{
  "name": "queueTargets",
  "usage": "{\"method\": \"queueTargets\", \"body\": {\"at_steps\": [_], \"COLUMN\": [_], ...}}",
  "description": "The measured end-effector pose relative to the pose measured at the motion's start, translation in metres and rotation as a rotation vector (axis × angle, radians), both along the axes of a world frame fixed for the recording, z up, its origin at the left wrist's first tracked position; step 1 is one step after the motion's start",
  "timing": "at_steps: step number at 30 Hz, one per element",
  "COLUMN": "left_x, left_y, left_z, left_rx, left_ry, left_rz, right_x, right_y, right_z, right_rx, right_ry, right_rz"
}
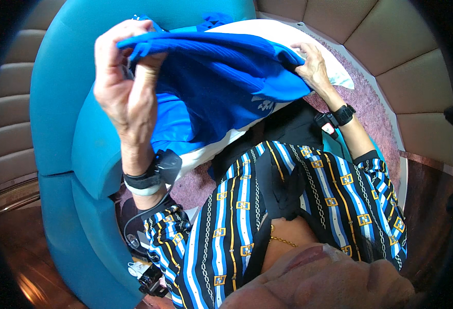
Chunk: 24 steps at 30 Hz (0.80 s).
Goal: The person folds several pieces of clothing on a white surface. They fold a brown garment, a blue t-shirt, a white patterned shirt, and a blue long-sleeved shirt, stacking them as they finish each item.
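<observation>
A blue ribbed fabric garment point(226, 77) with a white emblem is stretched between my hands, above a white padded surface. My left hand point(126, 73) is raised at the upper left, its fingers and thumb closed on the garment's edge. At the upper right, my right hand point(313, 67) pinches the opposite end between thumb and fingers. Smoother, brighter blue fabric point(172, 119) shows under the left part; whether it belongs to the same garment I cannot tell. The white surface point(288, 34) lies across and beyond my lap, partly hidden by the garment.
A teal upholstered seat point(68, 77) curves along the left and top. Another piece of blue cloth point(214, 20) lies at the far edge. Brown padded panels point(415, 81) stand at the right, beside a pinkish carpet point(380, 127). A small black device point(152, 279) is at the lower left.
</observation>
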<state>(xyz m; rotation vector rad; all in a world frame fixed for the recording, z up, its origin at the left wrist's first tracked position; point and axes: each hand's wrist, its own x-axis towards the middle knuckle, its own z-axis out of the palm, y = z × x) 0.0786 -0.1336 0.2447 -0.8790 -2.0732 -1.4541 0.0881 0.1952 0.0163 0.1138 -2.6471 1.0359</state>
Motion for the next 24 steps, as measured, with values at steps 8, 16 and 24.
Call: {"method": "queueTargets", "body": {"at_steps": [8,16,24], "left_x": [0.005,0.005,0.020], "left_y": [-0.038,-0.077,-0.125], "left_z": [0.033,0.041,0.023], "left_rx": [0.043,0.031,0.116], "left_ry": [0.056,-0.021,-0.115], "left_rz": [0.000,0.088,0.332], "right_x": [-0.025,-0.027,-0.023], "right_y": [-0.036,-0.061,-0.044], "right_z": [0.028,0.059,0.090], "right_rx": [-0.577,-0.950,-0.861], "right_ry": [-0.244,-0.489,-0.623], "right_rz": [-0.046,0.234,0.510]}}
